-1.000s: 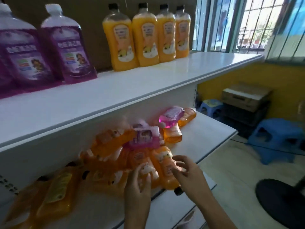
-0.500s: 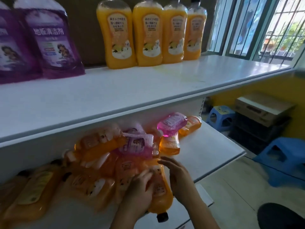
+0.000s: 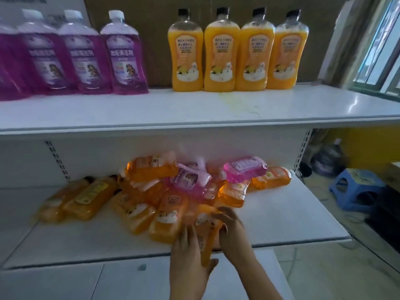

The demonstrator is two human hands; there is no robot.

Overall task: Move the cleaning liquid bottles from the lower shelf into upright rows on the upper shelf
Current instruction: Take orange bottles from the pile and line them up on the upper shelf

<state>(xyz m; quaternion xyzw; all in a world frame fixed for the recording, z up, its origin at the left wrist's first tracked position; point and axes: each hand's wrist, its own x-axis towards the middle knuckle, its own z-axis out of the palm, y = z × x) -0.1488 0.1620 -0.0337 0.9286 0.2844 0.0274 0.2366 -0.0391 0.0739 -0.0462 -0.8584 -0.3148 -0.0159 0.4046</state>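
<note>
A heap of orange and pink bottles lies on its side on the white lower shelf. At the heap's front edge, an orange bottle is held between both hands: my left hand grips its lower end, my right hand wraps its right side. On the upper shelf several purple bottles stand upright at the left. Several orange bottles stand in a row at the right.
A blue plastic stool and dark crates stand on the floor to the right. A barred window is at the upper right. A lower white ledge juts out below the lower shelf. A yellowish stain marks the upper shelf.
The view has swung left and squared up to the shelves. Both hands have closed around the front orange bottle and drawn it toward the shelf's front edge.
</note>
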